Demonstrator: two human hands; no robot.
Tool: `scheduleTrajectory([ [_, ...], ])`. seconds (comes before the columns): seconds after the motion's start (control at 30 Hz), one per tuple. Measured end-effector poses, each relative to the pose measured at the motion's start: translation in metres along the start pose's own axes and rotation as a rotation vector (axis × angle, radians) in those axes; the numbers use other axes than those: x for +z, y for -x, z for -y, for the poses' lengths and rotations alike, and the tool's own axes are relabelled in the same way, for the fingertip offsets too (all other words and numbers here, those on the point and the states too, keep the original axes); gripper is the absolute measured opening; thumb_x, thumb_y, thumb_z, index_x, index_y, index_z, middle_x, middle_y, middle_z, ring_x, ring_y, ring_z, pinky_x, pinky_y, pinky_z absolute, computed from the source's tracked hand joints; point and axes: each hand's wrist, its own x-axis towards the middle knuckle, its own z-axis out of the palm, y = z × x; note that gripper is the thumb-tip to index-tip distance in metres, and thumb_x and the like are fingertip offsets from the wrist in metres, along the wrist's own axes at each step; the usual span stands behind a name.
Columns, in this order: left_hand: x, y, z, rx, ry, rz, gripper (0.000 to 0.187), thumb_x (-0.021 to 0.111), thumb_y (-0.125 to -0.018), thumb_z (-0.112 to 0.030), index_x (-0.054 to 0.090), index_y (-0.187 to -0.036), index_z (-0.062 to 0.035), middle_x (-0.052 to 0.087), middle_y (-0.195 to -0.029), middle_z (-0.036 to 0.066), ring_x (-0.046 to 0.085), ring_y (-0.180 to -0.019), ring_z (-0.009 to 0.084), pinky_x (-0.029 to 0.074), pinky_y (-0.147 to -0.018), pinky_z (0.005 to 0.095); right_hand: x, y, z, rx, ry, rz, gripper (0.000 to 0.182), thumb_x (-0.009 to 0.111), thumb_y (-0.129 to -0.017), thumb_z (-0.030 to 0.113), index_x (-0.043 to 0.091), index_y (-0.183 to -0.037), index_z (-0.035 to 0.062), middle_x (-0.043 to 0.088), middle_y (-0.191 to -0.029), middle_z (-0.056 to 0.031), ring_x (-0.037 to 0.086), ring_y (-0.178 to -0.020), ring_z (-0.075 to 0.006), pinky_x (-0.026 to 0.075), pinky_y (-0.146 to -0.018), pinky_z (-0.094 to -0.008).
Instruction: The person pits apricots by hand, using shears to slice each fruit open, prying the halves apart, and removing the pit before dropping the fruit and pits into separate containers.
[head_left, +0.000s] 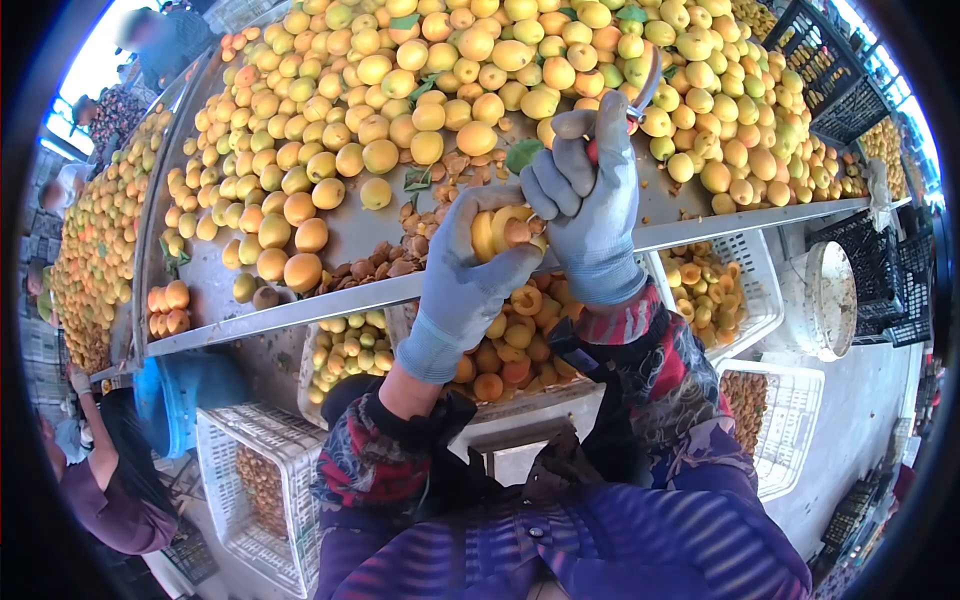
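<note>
In the head view my left hand (465, 270), in a grey glove, is closed on a yellow-orange apricot (490, 235) with its flesh opened and a brownish pit showing on the right. My right hand (592, 195), also gloved, is closed on a knife with a red handle, its curved blade (650, 82) pointing up and away from the fruit. The right fingers are beside the apricot. Both hands are above the front edge of a metal table (350, 315) heaped with whole apricots (400, 85). Brown pits (385, 262) lie left of my left hand.
Below the table edge are crates of halved apricots (705, 295) and small greenish fruit (350, 350). White crates (255, 415) with pits, a blue bucket (165, 400), a white bucket (830, 300) and black crates (860, 265) stand around. Other people are at the left.
</note>
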Motion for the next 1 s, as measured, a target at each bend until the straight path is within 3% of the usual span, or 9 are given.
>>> scheduleTrajectory([
  [0.13, 0.0, -0.001, 0.003, 0.105, -0.15, 0.008, 0.04, 0.068, -0.074, -0.002, 0.054, -0.112, -0.0026, 0.052, -0.106, 0.003, 0.05, -0.096, 0.0112, 0.042, -0.086, 0.0245, -0.008, -0.003, -0.005, 0.102, -0.096, -0.183, 0.048, 0.053, -0.091, 0.053, 0.051, -0.079, 0.0071, 0.021, -0.051, 0.0077, 0.019, -0.039, -0.0065, 0.021, -0.037, -0.0239],
  [0.27, 0.003, -0.002, 0.002, 0.226, -0.26, 0.018, 0.039, 0.066, -0.075, 0.0, 0.053, -0.111, -0.0036, 0.051, -0.108, 0.003, 0.048, -0.099, 0.0115, 0.039, -0.09, 0.0244, -0.018, -0.005, -0.014, 0.137, -0.197, -0.21, 0.047, 0.054, -0.091, 0.051, 0.055, -0.08, 0.0052, 0.019, -0.05, 0.0094, 0.02, -0.039, -0.0051, 0.022, -0.039, -0.0225],
  [0.4, 0.003, -0.003, 0.005, 0.188, -0.2, 0.007, 0.035, 0.063, -0.078, 0.001, 0.053, -0.111, -0.0037, 0.053, -0.105, 0.003, 0.051, -0.095, 0.0113, 0.043, -0.084, 0.024, -0.022, -0.008, -0.016, 0.164, -0.279, -0.231, 0.046, 0.058, -0.089, 0.051, 0.055, -0.08, 0.0055, 0.019, -0.051, 0.0093, 0.022, -0.04, -0.0056, 0.023, -0.042, -0.0236],
  [0.47, 0.002, -0.005, 0.007, -0.133, 0.241, -0.042, 0.031, 0.062, -0.082, -0.002, 0.054, -0.112, -0.0036, 0.057, -0.098, 0.003, 0.056, -0.085, 0.0103, 0.048, -0.069, 0.0231, -0.023, -0.009, -0.015, 0.132, -0.243, -0.21, 0.046, 0.058, -0.089, 0.05, 0.054, -0.079, 0.0057, 0.019, -0.051, 0.0091, 0.022, -0.041, -0.0057, 0.023, -0.042, -0.0241],
  [0.57, 0.0, -0.01, 0.015, -0.001, 0.224, -0.038, 0.026, 0.056, -0.091, -0.014, 0.054, -0.114, -0.0041, 0.058, -0.093, 0.004, 0.057, -0.072, 0.0112, 0.046, -0.058, 0.0239, -0.024, -0.011, -0.013, 0.084, -0.213, -0.19, 0.045, 0.054, -0.091, 0.053, 0.051, -0.079, 0.0091, 0.02, -0.052, 0.0072, 0.021, -0.043, -0.0079, 0.024, -0.042, -0.0266],
  [0.7, -0.011, -0.014, 0.023, -0.139, 0.481, -0.076, 0.029, 0.057, -0.093, -0.023, 0.055, -0.113, -0.0031, 0.061, -0.089, 0.007, 0.059, -0.069, 0.0137, 0.047, -0.056, 0.0253, -0.023, -0.012, -0.001, 0.002, -0.089, -0.242, 0.042, 0.053, -0.092, 0.049, 0.052, -0.081, 0.0088, 0.021, -0.053, 0.0062, 0.024, -0.044, -0.009, 0.025, -0.044, -0.027],
  [0.8, -0.02, -0.018, 0.027, -0.194, 0.645, -0.083, 0.035, 0.058, -0.093, -0.032, 0.057, -0.11, -0.0016, 0.063, -0.09, 0.009, 0.06, -0.066, 0.0174, 0.049, -0.055, 0.0276, -0.025, -0.01, -0.002, 0.023, -0.054, -0.262, 0.041, 0.054, -0.092, 0.049, 0.052, -0.081, 0.0088, 0.022, -0.053, 0.0061, 0.025, -0.045, -0.0095, 0.025, -0.044, -0.0273],
  [0.87, -0.027, -0.021, 0.025, -0.285, 0.742, -0.079, 0.036, 0.057, -0.092, -0.035, 0.059, -0.107, -0.0016, 0.065, -0.095, 0.01, 0.062, -0.072, 0.0204, 0.051, -0.058, 0.0293, -0.026, -0.008, -0.008, 0.101, -0.097, -0.316, 0.039, 0.057, -0.09, 0.048, 0.055, -0.082, 0.0096, 0.021, -0.051, 0.0079, 0.023, -0.043, -0.0071, 0.023, -0.044, -0.026],
  [1.0, -0.021, -0.025, 0.01, -0.195, 0.791, -0.221, 0.036, 0.054, -0.093, -0.033, 0.058, -0.108, -0.0014, 0.062, -0.092, 0.013, 0.059, -0.075, 0.0239, 0.051, -0.065, 0.0361, -0.037, -0.011, -0.011, 0.124, -0.137, -0.234, 0.034, 0.058, -0.089, 0.047, 0.054, -0.08, 0.0146, 0.023, -0.05, 0.0077, 0.024, -0.042, -0.008, 0.023, -0.042, -0.0274],
])
